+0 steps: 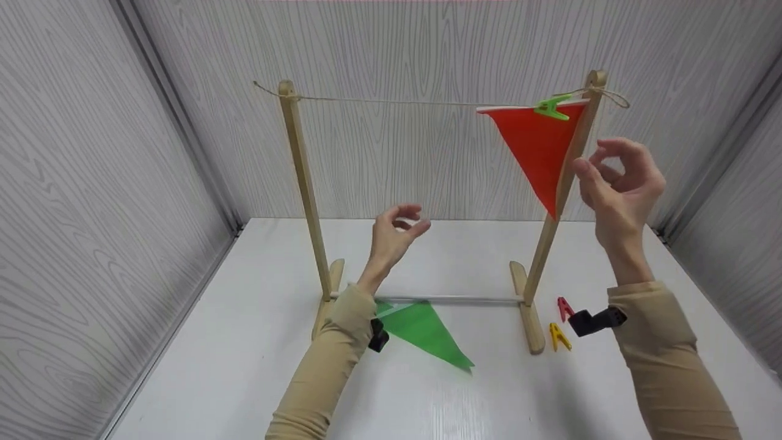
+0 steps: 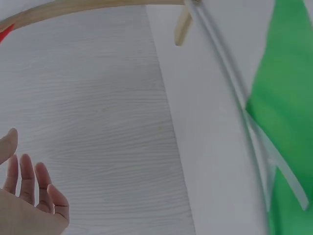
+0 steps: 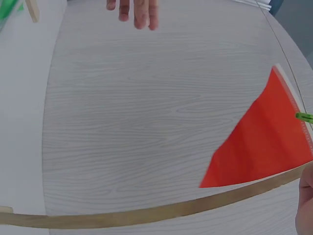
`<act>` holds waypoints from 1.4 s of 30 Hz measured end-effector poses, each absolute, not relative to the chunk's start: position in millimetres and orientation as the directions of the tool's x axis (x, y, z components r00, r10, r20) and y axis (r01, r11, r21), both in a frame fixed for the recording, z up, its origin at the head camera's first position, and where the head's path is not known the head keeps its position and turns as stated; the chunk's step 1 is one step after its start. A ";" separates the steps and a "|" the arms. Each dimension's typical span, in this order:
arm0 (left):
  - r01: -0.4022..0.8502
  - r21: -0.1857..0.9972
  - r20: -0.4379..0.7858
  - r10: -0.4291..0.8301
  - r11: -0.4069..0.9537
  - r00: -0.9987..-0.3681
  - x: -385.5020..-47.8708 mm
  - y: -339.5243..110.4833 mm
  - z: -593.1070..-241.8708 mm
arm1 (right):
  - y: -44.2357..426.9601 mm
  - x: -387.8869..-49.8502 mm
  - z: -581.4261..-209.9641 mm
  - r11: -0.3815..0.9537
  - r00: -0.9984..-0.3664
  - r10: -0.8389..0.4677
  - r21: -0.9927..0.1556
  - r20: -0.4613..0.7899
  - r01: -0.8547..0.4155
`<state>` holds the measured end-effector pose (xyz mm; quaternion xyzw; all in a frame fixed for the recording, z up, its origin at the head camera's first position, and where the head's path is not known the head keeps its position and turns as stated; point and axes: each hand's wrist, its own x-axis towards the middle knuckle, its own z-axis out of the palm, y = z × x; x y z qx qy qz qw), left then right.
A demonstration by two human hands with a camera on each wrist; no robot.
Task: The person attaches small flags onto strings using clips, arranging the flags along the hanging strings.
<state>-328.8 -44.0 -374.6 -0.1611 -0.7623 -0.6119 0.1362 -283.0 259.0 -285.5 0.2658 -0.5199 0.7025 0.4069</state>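
Note:
A red triangular pennant (image 1: 537, 146) hangs from a string (image 1: 379, 100), with a green clothespin (image 1: 553, 108) clipped on its white top edge near the right post. Just right of this pennant, my right hand (image 1: 623, 189) is raised with fingers loosely bent and nothing between them. My left hand (image 1: 394, 235) hovers above the table inside the frame, thumb and fingers apart, holding nothing. Below the left forearm lies a green pennant (image 1: 427, 333), partly hidden by the sleeve. A red clothespin (image 1: 563, 307) and a yellow clothespin (image 1: 558, 337) lie beside the right foot.
Two wooden posts, the left post (image 1: 302, 171) and the right post (image 1: 542, 263), stand on flat feet. A white rod (image 1: 458, 299) joins them low down. The string is tied at both post tops. Wood-grain panels (image 1: 391, 165) enclose the white table (image 1: 226, 360).

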 end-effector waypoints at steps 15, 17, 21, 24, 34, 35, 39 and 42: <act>0.152 0.711 0.086 0.130 0.687 -0.988 -314.4 -94.4 -458.1 | 227.6 -278.6 -442.3 0.038 -0.840 0.100 -0.846 0.533 -0.532; 0.137 0.687 0.065 0.128 0.714 -0.990 -312.2 -97.2 -463.2 | 221.1 -277.1 -456.5 0.106 -0.898 0.007 -0.894 0.439 -0.436; 0.145 0.647 0.066 0.134 0.748 -0.989 -307.0 -100.8 -470.5 | 206.9 -276.0 -475.9 0.297 -0.942 -0.253 -0.908 0.223 -0.295; 0.167 0.624 0.092 0.141 0.764 -0.986 -305.4 -102.9 -476.0 | 198.9 -278.2 -489.0 0.396 -0.906 -0.408 -0.873 0.112 -0.286; 0.117 0.562 0.041 0.113 0.819 -0.993 -300.4 -108.5 -491.8 | 186.8 -280.4 -517.9 0.502 -0.906 -0.423 -0.837 -0.017 -0.218; 0.112 0.563 0.034 0.112 0.819 -0.993 -300.1 -108.7 -492.5 | 185.7 -280.1 -519.0 0.508 -0.905 -0.424 -0.833 -0.022 -0.218; 0.103 0.583 0.011 0.118 0.806 -0.993 -298.2 -108.6 -493.1 | 182.7 -279.7 -522.4 0.529 -0.904 -0.426 -0.818 -0.027 -0.225; 0.084 0.597 -0.014 0.115 0.798 -0.993 -296.5 -107.9 -492.8 | 180.5 -279.9 -524.2 0.540 -0.908 -0.417 -0.813 -0.036 -0.216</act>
